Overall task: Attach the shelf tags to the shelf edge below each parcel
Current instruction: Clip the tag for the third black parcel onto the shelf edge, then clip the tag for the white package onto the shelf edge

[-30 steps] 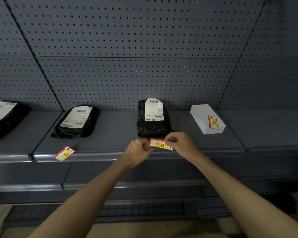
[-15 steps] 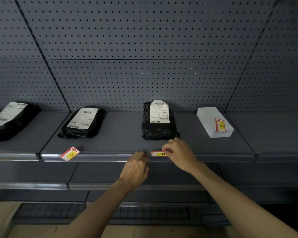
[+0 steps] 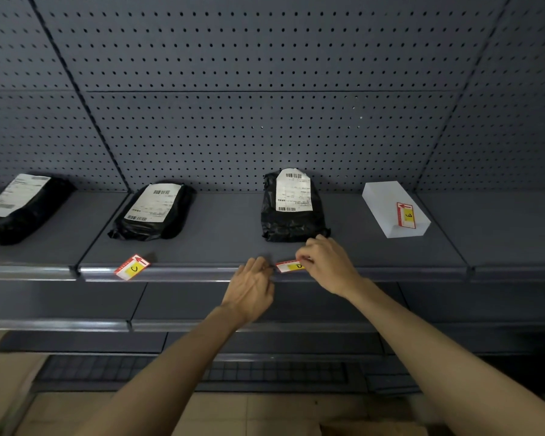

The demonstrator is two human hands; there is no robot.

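Observation:
A red, white and yellow shelf tag marked D [image 3: 289, 266] sits against the shelf edge [image 3: 186, 273] below the middle black parcel [image 3: 291, 209]. My right hand [image 3: 326, 263] pinches its right end. My left hand [image 3: 249, 289] hangs just left of the tag with fingers loosely apart, fingertips at the edge rail. Another tag marked C [image 3: 132, 267] lies askew on the shelf front below a second black parcel [image 3: 156, 210]. A third tag [image 3: 407, 215] lies on top of a white box [image 3: 390, 207] at the right.
A further black parcel [image 3: 19, 206] lies at the far left of the shelf. Pegboard backing [image 3: 264, 105] rises behind the shelf. A lower shelf [image 3: 76, 324] juts out beneath, and a floor grille [image 3: 202, 371] shows below it.
Both hands brought the D tag down from above the shelf to the edge rail. My left hand let go of it and dropped slightly; my right hand keeps hold.

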